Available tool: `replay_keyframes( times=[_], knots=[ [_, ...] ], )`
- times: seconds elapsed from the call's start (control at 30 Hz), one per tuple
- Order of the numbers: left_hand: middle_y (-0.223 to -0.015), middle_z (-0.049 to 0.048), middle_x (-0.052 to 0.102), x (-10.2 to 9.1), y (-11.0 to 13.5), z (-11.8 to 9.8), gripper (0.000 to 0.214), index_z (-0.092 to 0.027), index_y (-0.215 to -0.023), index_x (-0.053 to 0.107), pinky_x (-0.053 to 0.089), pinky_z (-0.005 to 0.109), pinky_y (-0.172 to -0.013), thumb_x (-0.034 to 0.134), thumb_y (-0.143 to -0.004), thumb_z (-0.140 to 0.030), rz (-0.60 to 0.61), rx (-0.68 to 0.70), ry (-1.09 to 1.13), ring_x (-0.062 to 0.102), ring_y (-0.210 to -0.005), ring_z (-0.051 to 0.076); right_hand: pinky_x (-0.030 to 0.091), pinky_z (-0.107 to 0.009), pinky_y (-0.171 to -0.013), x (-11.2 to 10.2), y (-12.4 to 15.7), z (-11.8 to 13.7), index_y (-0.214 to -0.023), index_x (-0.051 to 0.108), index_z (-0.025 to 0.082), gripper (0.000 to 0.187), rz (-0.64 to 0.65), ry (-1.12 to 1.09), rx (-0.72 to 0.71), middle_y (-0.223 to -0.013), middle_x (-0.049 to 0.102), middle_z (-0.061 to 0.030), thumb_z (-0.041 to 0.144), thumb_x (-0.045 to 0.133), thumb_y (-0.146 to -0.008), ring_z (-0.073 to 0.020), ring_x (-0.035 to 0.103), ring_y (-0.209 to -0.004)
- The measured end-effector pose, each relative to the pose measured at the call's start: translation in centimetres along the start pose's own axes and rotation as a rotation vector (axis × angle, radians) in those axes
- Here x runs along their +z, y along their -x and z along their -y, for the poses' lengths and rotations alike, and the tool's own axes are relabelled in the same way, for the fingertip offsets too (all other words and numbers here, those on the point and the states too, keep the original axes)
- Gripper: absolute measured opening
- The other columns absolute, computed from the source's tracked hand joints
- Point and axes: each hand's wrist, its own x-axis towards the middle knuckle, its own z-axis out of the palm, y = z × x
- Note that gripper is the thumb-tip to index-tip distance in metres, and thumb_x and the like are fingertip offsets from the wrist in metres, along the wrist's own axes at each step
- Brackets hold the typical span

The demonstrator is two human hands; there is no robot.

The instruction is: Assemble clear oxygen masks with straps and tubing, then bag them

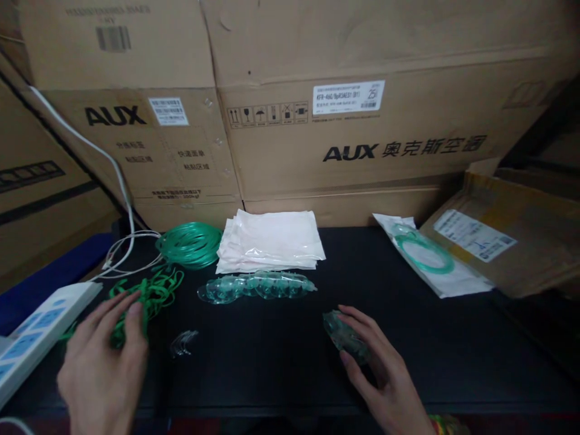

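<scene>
My left hand point(106, 356) reaches into a tangled pile of green elastic straps point(158, 293), its thumb and fingertips drawn close together on them. In my right hand point(378, 368) is a clear greenish plastic mask point(344, 338), held between thumb and fingers just over the black table; part of it is hidden by the fingers. A row of similar nested clear green masks point(258, 285) lies at the middle of the table. Several thin, clear bent strips point(183, 343), perhaps metal or plastic, lie to the right of my left hand.
Coiled green tubing point(190, 244) and a stack of white packets point(272, 241) stand behind. A packet with tubing point(428, 257) leans by an opened carton point(512, 229) at right. A power strip point(40, 329) and white cable point(102, 148) are left. Large cardboard boxes point(281, 157) wall the back.
</scene>
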Motion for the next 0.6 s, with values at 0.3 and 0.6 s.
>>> replay_keyframes(
  times=[0.3, 0.6],
  knots=[
    [-0.101, 0.0029, 0.079, 2.4, 11.3, -13.0, 0.018, -0.028, -0.102, 0.081, 0.057, 0.028, -0.088, 0.065, -0.097, -0.031, 0.945, 0.300, 0.871, 0.073, -0.095, 0.020, 0.056, -0.028, -0.105, 0.5, 0.2, -0.1, -0.142, 0.052, 0.034, 0.050, -0.057, -0.109, -0.072, -0.144, 0.061, -0.0080, 0.017, 0.063, -0.096, -0.0211, 0.064, -0.132],
    [-0.106, 0.0066, 0.076, 3.2, 11.8, -14.3, 0.021, -0.025, -0.109, 0.080, 0.052, 0.035, -0.089, 0.067, -0.093, -0.029, 0.990, 0.172, 1.029, 0.067, -0.098, 0.024, 0.058, -0.029, -0.103, 0.0, 0.2, 0.8, -0.147, 0.054, 0.035, 0.060, -0.038, 0.006, -0.168, -0.142, 0.057, -0.0087, 0.015, 0.067, -0.092, -0.0243, 0.068, -0.125]
  ],
)
